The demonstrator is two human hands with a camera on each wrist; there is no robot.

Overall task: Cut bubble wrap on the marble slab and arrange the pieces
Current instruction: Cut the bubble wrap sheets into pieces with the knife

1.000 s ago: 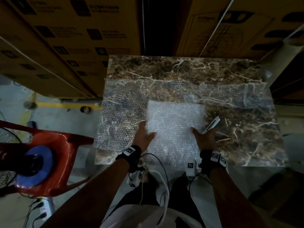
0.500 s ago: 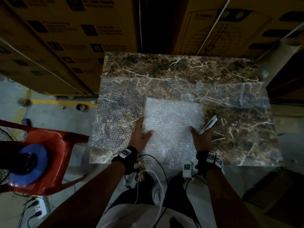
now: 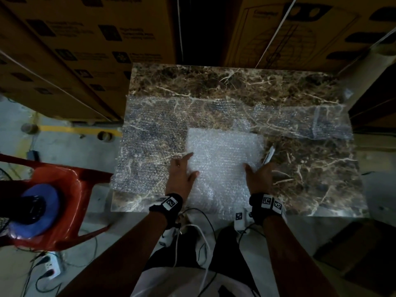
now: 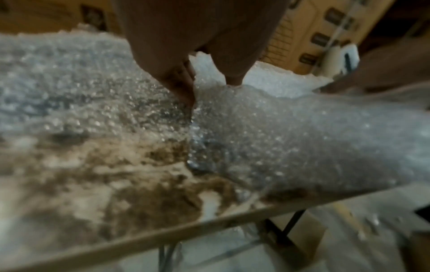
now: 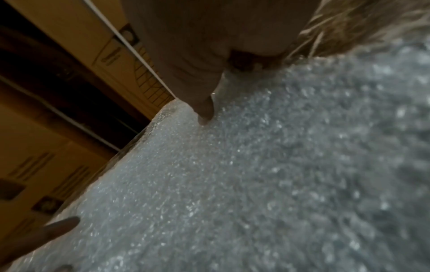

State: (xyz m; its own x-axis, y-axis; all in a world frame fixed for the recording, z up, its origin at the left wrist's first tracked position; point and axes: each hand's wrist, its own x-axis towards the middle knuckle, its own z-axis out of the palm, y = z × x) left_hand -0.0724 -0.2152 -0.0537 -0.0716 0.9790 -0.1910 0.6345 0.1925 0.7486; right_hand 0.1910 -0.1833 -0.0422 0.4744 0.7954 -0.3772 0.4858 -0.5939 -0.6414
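Observation:
A white stack of cut bubble wrap [image 3: 225, 159] lies on the brown marble slab [image 3: 214, 82], reaching its near edge. A thin clear bubble wrap sheet [image 3: 150, 146] covers the slab's left and middle. My left hand [image 3: 184, 168] lies flat with straight fingers against the stack's left edge; the left wrist view shows its fingertips [image 4: 179, 82] pressing at that edge. My right hand [image 3: 257, 171] rests on the stack's right side, thumb [image 5: 204, 110] on the wrap, gripping a white cutter [image 3: 269, 155] that pokes out past the fingers.
Printed cardboard boxes [image 3: 85, 50] stand close behind the slab. A red plastic chair [image 3: 70, 185] with a blue and black object [image 3: 34, 209] sits to the left. A cardboard tube [image 3: 364, 71] leans at the back right. A power strip [image 3: 51, 266] and cables lie on the floor.
Both hands stay at the stack's sides. The left hand has slid slightly forward along the left edge, and its fingers have spread. The stack has not visibly moved.

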